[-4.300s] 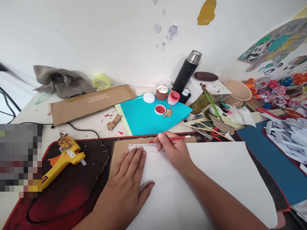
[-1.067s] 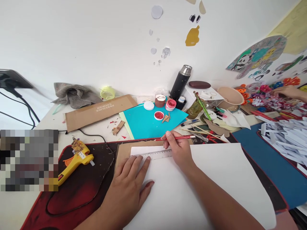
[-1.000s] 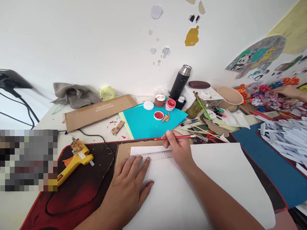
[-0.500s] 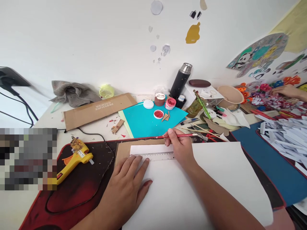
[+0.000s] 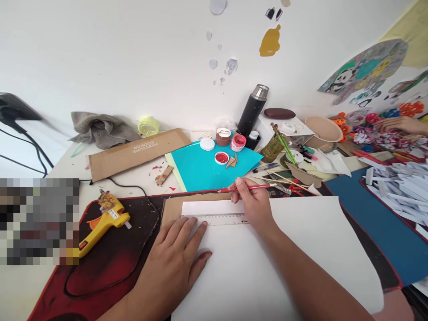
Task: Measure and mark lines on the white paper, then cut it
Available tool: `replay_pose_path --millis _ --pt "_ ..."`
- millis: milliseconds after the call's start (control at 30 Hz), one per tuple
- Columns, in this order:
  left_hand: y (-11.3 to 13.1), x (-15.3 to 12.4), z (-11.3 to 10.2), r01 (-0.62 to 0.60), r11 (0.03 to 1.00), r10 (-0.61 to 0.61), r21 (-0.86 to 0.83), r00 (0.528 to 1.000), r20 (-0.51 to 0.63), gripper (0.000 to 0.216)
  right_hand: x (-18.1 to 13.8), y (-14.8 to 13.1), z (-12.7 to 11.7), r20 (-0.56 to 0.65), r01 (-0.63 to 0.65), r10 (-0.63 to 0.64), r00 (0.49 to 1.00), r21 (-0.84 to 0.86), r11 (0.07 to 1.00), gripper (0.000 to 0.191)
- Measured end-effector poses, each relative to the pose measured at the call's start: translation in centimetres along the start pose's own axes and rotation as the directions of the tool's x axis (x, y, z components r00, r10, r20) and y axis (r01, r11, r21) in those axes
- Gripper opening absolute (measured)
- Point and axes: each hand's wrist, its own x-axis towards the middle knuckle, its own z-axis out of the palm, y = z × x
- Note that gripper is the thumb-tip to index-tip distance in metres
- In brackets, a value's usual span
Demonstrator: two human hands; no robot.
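Note:
My left hand (image 5: 175,256) lies flat with its fingers spread on a large white sheet (image 5: 301,249), its fingertips pressing the left end of a clear ruler (image 5: 220,219). My right hand (image 5: 256,205) pinches a red pencil (image 5: 257,187) above the ruler's right end, the tip pointing left over the paper. A brown cardboard piece (image 5: 172,207) lies under the sheet's far left corner, on a dark red mat (image 5: 110,258).
A yellow glue gun (image 5: 102,220) with its cord rests on the mat at left. Behind lie turquoise paper (image 5: 203,171), red paint pots (image 5: 237,141), a black flask (image 5: 253,109), a cardboard strip (image 5: 133,149) and scissors and sticks. Another person's hand (image 5: 399,125) works at far right.
The ruler has moved down the sheet from its top edge and then slid right. My right hand with the pencil has moved right along the ruler. My left hand stays pressing down.

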Motion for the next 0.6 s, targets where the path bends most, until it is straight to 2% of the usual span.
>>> replay_pose_path --millis 333,600 --pt "-0.2 0.0 -0.3 -0.023 1.0 0.023 -0.006 1.0 -0.005 0.037 0.6 1.0 0.1 0.015 -0.117 0.116 0.993 0.102 0.988 0.057" --pt "-0.3 -0.2 -0.2 -0.022 1.0 0.022 0.004 1.0 0.018 0.038 0.7 1.0 0.0 0.014 -0.116 0.115 0.993 0.094 0.989 0.057"
